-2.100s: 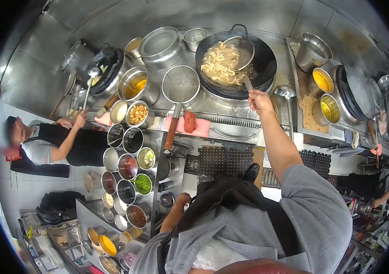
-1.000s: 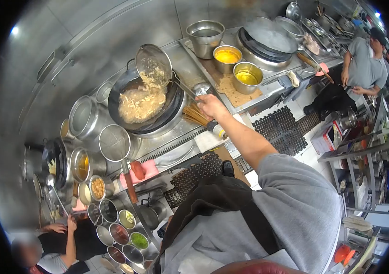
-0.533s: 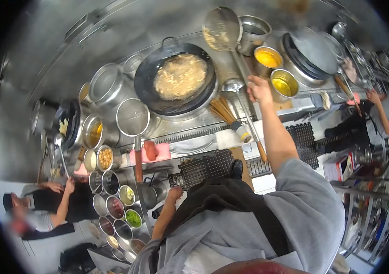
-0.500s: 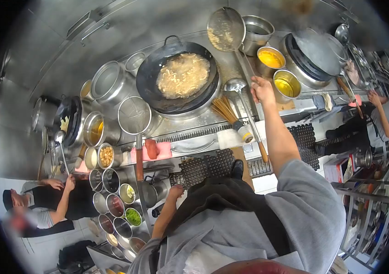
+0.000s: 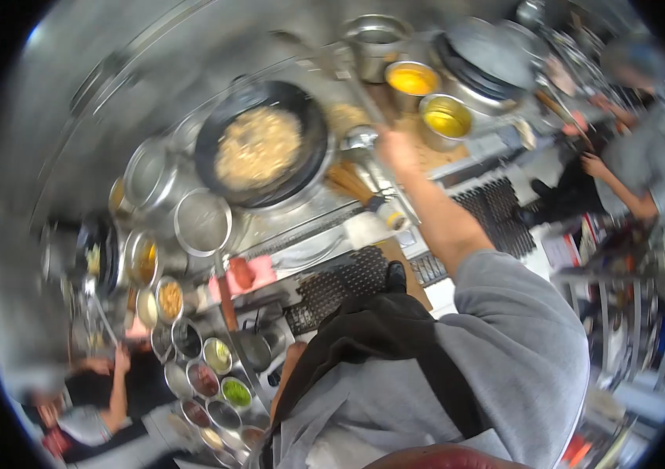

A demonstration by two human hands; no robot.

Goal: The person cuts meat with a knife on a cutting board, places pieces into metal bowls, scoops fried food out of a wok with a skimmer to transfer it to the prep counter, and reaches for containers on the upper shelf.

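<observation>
A dark wok point(image 5: 313, 152) holds pale pieces of food point(image 5: 258, 148) in foamy liquid. My right hand point(image 5: 400, 152) is blurred, closed round the handle of a strainer whose head point(image 5: 301, 45) shows only as a smear above the wok. Just left of that hand lies a metal ladle point(image 5: 361, 137), with a bundled stick brush point(image 5: 350, 184) below it. My left hand point(image 5: 295, 353) is low beside the apron, its fingers hidden. A second wire strainer point(image 5: 203, 223) rests left of the wok.
Metal pots with yellow contents point(image 5: 446, 117) stand right of the wok. Several small containers, one with chopped greens point(image 5: 235, 392), stand lower left. A pink cloth point(image 5: 262, 271) bears a red object. One person point(image 5: 86, 422) works at left, another point(image 5: 637, 164) stands at right.
The view has turned, shifting the wok left. The held strainer has left its place by the metal pot and is smeared nearer the wok. Less of my left hand shows.
</observation>
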